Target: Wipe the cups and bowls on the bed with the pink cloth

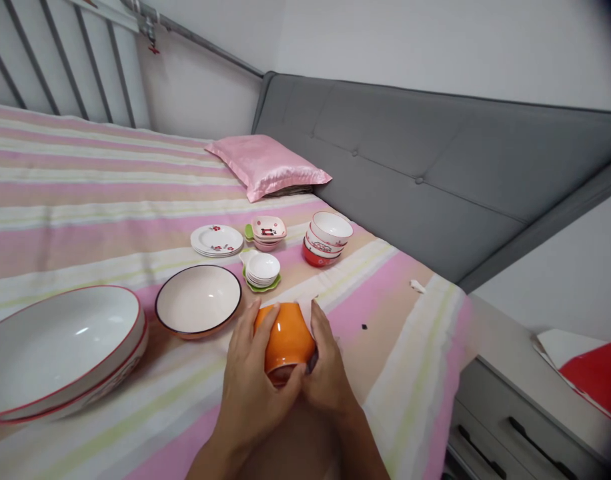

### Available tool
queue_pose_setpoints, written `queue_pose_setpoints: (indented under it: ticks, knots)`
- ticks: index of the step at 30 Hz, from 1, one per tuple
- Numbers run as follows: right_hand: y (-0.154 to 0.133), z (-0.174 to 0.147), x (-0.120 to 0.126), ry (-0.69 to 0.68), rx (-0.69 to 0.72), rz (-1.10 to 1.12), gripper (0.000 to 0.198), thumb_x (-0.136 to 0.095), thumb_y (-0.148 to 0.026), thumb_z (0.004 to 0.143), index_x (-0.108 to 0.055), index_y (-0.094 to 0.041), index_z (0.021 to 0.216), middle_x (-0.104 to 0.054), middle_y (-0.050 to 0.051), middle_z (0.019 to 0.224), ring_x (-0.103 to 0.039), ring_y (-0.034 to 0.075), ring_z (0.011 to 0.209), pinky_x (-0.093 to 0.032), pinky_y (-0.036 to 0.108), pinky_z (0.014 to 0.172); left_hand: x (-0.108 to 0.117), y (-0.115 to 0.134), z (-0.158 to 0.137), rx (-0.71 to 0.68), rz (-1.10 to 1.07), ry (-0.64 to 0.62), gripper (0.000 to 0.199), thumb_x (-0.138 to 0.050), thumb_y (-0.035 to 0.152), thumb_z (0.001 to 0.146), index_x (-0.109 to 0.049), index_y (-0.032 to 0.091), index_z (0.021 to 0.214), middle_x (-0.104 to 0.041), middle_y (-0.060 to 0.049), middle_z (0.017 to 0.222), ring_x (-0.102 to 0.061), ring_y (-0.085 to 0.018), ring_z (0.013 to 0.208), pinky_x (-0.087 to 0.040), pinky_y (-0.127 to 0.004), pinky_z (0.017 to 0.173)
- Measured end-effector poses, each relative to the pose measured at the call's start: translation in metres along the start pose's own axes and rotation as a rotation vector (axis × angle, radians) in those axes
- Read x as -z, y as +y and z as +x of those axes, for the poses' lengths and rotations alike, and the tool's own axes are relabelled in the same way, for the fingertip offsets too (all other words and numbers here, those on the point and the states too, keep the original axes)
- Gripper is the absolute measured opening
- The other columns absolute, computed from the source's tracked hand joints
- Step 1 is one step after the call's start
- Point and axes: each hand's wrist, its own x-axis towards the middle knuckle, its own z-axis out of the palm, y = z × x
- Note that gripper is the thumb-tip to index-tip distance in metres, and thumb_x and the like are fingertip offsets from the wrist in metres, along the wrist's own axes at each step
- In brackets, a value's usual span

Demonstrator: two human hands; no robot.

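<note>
Both hands wrap an orange bowl (285,337) over the bed (408,400).
Left hand (250,373) and right hand (330,377) hold it from either side; it seems not yet set down. Left of them sit a cream bowl (198,300), then big bowls (65,347). Ahead, small dishes (263,267), red bowls (328,243), plates (216,239) and pink dishes (268,230) already stand stacked, so most grouping looks done.

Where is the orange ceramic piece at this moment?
In the head view, the orange ceramic piece is at lower middle, held between the left hand and the right hand, right of the dark-rimmed bowl.
</note>
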Motion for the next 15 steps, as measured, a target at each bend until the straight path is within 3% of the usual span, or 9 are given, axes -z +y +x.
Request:
queue_pose_setpoints:
  ticks: [9, 15]
  knots:
    - [-0.005, 0.004, -0.002, -0.009, 0.193, -0.150, 0.070, -0.057, -0.033, 0.083, -0.027, -0.020, 0.145, -0.029, 0.010, 0.151, -0.021, 0.033, 0.141, -0.029, 0.057, 0.110, 0.000, -0.010, 0.001, 0.033, 0.036, -0.040, 0.074, -0.056, 0.022, 0.072, -0.032, 0.019, 0.142, -0.028, -0.015, 0.149, -0.028, -0.031, 0.137, -0.032, -0.051, 0.108]
    - [-0.011, 0.006, -0.001, 0.027, 0.262, -0.147, 0.062, -0.057, -0.023, 0.080, -0.038, -0.020, 0.138, -0.040, 0.010, 0.144, -0.024, 0.031, 0.140, -0.028, 0.054, 0.111, -0.001, -0.014, 0.003, 0.014, 0.032, -0.017, 0.070, -0.058, 0.032, 0.078, -0.032, 0.020, 0.142, -0.034, -0.015, 0.146, -0.030, -0.032, 0.136, -0.033, -0.051, 0.107]
